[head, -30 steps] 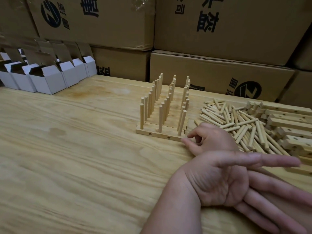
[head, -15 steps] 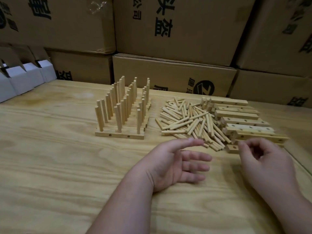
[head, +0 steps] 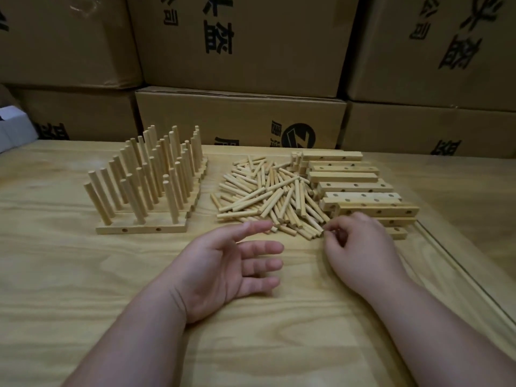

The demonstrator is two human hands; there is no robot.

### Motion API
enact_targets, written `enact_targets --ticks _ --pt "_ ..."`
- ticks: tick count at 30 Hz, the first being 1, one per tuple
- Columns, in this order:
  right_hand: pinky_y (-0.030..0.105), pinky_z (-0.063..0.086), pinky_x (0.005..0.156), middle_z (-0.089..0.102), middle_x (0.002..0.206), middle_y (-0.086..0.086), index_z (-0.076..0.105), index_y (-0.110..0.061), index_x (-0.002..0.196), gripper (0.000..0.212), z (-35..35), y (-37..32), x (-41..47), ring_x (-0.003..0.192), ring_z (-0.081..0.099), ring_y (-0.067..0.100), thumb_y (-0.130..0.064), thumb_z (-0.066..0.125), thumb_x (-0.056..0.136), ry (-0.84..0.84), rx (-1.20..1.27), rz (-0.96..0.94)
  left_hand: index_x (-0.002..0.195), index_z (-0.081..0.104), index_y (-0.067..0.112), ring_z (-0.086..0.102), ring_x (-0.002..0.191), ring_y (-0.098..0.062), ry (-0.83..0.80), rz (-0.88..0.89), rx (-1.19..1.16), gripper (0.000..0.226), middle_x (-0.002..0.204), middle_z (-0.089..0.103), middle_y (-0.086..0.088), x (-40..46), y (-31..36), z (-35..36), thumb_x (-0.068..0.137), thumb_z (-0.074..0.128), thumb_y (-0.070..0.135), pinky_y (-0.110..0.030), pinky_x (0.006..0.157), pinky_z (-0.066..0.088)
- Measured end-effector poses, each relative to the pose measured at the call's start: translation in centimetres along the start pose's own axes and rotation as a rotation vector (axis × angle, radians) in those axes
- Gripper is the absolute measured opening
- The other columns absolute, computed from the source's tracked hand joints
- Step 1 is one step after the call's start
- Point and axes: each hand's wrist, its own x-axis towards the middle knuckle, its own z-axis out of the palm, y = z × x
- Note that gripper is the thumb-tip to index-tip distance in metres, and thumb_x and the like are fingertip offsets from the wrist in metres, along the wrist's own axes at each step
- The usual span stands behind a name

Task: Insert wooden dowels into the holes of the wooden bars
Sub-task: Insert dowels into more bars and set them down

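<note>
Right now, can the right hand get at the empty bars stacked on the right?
Probably yes: the right hand sits at the stack's near left end, beside the loose dowels, and nothing lies between its fingers and the nearest empty bars.

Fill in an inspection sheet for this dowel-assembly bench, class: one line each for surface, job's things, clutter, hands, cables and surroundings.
Surface: pale wood-grain tabletop, with a raised edge strip on the right.
Job's things: finished light wooden bars with upright dowels stand in rows at left; a loose heap of short wooden dowels lies in the middle; a stack of drilled empty wooden bars lies at right.
Clutter: nothing seen.
Hands: left hand rests palm up, fingers relaxed, holding nothing; right hand has curled fingers at the heap's near edge, whether it pinches a dowel cannot be told.
Cables: nothing seen.
Surroundings: stacked brown cardboard cartons with black print behind; a small white box at far left.
</note>
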Motion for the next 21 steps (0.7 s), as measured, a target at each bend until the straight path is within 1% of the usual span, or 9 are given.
enact_targets --ticks 4,7,8,10,12,13,17,20,21 --pt "0.038 0.05 0.083 0.052 0.079 -0.015 0.075 -0.032 0.092 0.017 0.3 -0.4 -0.2 0.09 0.052 0.017 -0.034 0.059 0.087 -0.036 -0.026 -0.014 0.122 0.065 0.013 0.072 0.083 -0.031 0.03 -0.002 0.004 0.041 0.104 0.071 -0.019 0.0 0.0 0.0 0.087 0.057 0.031 -0.045 0.071 0.06" --pt "0.039 0.05 0.083 0.054 0.081 -0.015 0.074 -0.032 0.098 0.019 0.2 -0.4 0.0 0.089 0.053 0.017 -0.036 0.058 0.088 0.039 -0.024 0.026 0.125 0.063 0.013 0.072 0.086 -0.031 0.039 -0.005 0.008 0.045 0.106 0.071 -0.02 0.1 0.0 0.0 0.089 0.055 0.037 -0.046 0.072 0.06" --pt "0.039 0.05 0.083 0.056 0.084 -0.013 0.074 -0.031 0.099 0.021 0.1 -0.2 0.1 0.09 0.055 0.019 -0.036 0.057 0.089 0.068 -0.035 0.052 0.127 0.063 0.013 0.072 0.09 -0.032 0.039 -0.009 0.001 0.049 0.109 0.071 -0.02 0.1 0.1 -0.1 0.089 0.054 0.042 -0.048 0.074 0.06" --pt "0.038 0.051 0.084 0.06 0.087 -0.009 0.076 -0.029 0.097 0.022 0.2 0.0 0.1 0.092 0.057 0.021 -0.038 0.057 0.089 0.079 -0.048 0.092 0.132 0.062 0.015 0.07 0.107 -0.036 0.026 -0.014 -0.027 0.062 0.122 0.069 -0.021 0.1 0.2 -0.2 0.089 0.049 0.056 -0.054 0.083 0.059" --pt "0.038 0.052 0.081 0.062 0.086 -0.008 0.076 -0.028 0.091 0.022 0.3 0.1 0.1 0.09 0.058 0.022 -0.039 0.057 0.089 0.065 -0.037 0.099 0.141 0.056 0.022 0.062 0.123 -0.041 -0.004 -0.003 -0.052 0.071 0.135 0.063 -0.021 0.0 0.3 -0.3 0.089 0.043 0.068 -0.061 0.095 0.053" --pt "0.037 0.052 0.078 0.061 0.083 -0.01 0.076 -0.027 0.087 0.022 0.4 0.1 0.1 0.087 0.058 0.02 -0.039 0.057 0.089 0.056 -0.029 0.092 0.144 0.052 0.025 0.058 0.127 -0.042 -0.018 0.006 -0.064 0.073 0.139 0.061 -0.021 -0.1 0.3 -0.4 0.088 0.041 0.072 -0.062 0.1 0.049" --pt "0.025 0.04 0.061 0.058 0.072 -0.013 0.073 -0.026 0.074 0.023 0.6 -0.2 0.0 0.071 0.054 0.006 -0.038 0.062 0.089 0.009 0.058 0.007 0.147 0.048 0.032 0.056 0.13 -0.043 -0.039 0.012 -0.075 0.076 0.142 0.059 -0.019 -0.2 0.3 -0.4 0.087 0.036 0.078 -0.065 0.104 0.044" --pt "0.013 0.037 0.063 0.06 0.072 -0.011 0.074 -0.025 0.072 0.021 0.7 -0.9 -0.6 0.075 0.055 0.002 -0.034 0.066 0.089 -0.044 0.212 -0.102 0.147 0.048 0.031 0.057 0.128 -0.044 -0.027 0.012 -0.07 0.078 0.14 0.06 -0.02 -0.2 0.3 -0.2 0.086 0.036 0.078 -0.066 0.103 0.044" --pt "0.011 0.035 0.064 0.06 0.073 -0.011 0.074 -0.025 0.073 0.019 0.8 -1.2 -0.8 0.078 0.055 0.002 -0.032 0.066 0.089 -0.043 0.242 -0.131 0.146 0.049 0.03 0.058 0.127 -0.044 -0.022 0.011 -0.073 0.078 0.139 0.06 -0.02 -0.2 0.3 -0.2 0.086 0.037 0.078 -0.066 0.102 0.045"
